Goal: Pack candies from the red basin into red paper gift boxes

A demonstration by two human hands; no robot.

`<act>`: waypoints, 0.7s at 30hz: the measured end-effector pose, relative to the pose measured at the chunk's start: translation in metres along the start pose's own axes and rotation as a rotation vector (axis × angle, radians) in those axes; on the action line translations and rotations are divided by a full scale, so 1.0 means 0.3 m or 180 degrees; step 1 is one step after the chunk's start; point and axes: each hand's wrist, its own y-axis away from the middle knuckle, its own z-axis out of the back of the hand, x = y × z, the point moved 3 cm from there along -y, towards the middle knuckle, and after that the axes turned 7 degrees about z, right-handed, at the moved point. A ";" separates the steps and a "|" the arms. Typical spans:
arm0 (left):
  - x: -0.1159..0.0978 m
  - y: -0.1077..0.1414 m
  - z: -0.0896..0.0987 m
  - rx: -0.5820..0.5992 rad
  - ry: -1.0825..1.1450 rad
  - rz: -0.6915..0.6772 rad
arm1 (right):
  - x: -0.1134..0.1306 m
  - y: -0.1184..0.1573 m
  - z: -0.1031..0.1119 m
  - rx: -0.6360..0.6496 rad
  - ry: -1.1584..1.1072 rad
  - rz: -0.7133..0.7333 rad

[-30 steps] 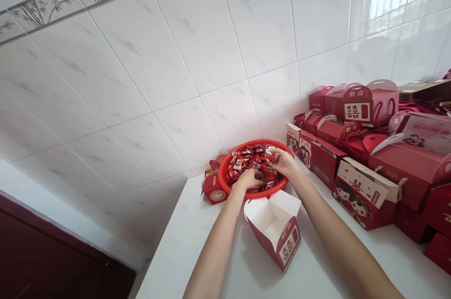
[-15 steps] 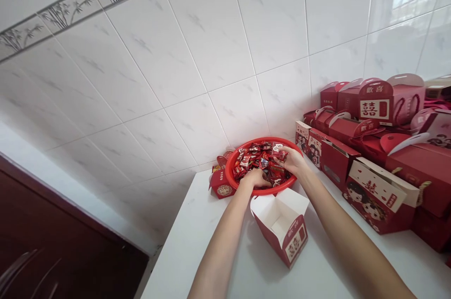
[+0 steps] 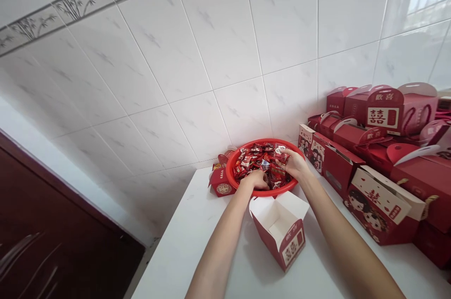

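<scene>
A red basin (image 3: pixel 230 181) full of red-wrapped candies (image 3: pixel 262 160) stands against the wall. My left hand (image 3: pixel 256 180) reaches over its near rim, fingers curled down among the candies; the fingertips and anything in them are hidden. My right hand (image 3: pixel 293 164) is inside the basin's right side, fingers parted and touching the wrappers. Between my forearms, just in front of the basin, an open red box (image 3: pixel 278 231) with a white inside stands with its flaps up; nothing shows in it.
Many red and pink gift boxes (image 3: pixel 382 195) are stacked along the right side of the white table (image 3: pixel 186 238). Another red box (image 3: pixel 221 181) sits left of the basin. The tiled wall (image 3: pixel 183 78) rises behind, and a dark red door (image 3: pixel 63 224) is at the lower left.
The camera view has shifted slightly. My left fingers have curled a little deeper into the candies, while my right hand remains at the basin's right side.
</scene>
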 end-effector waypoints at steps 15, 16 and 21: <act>0.010 0.010 0.009 -0.0378 -0.0060 0.0194 | -0.001 0.010 -0.006 -0.0019 0.0052 -0.0047; 0.010 0.010 0.011 -0.0453 -0.0044 0.0199 | -0.002 0.010 -0.006 -0.0015 0.0047 -0.0045; 0.009 0.008 0.027 -0.0859 0.0161 0.0149 | 0.000 0.005 -0.002 -0.0006 0.0008 0.0062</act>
